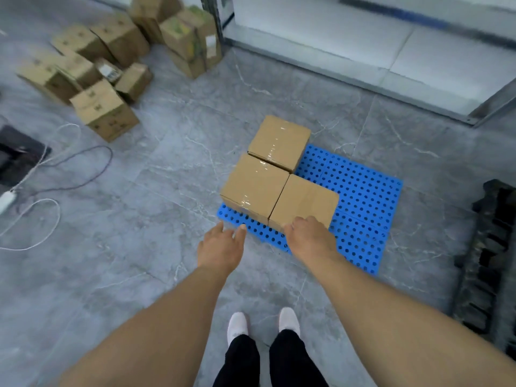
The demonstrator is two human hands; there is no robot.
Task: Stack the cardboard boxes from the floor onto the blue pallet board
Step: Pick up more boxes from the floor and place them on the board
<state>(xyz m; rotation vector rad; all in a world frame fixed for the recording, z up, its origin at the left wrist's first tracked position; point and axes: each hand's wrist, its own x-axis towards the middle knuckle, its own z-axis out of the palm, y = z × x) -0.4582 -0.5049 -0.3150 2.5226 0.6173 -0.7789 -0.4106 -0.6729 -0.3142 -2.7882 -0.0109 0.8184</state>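
Observation:
Three taped cardboard boxes sit close together on the left part of the blue pallet board (360, 191): a far box (279, 142), a near-left box (254, 185) and a near-right box (304, 202). My right hand (307, 236) rests against the near edge of the near-right box, fingers loosely bent, not gripping. My left hand (220, 247) hovers over the pallet's near-left corner with relaxed fingers and holds nothing. A pile of several more cardboard boxes (103, 110) lies on the grey floor at the far left.
White and dark cables (55, 163) trail over the floor at the left, beside a dark floor hatch (16, 155). A black pallet-like grid (488, 261) stands at the right edge. A metal-framed raised white platform (391, 51) runs along the back right. My white shoes (262, 325) stand just before the pallet.

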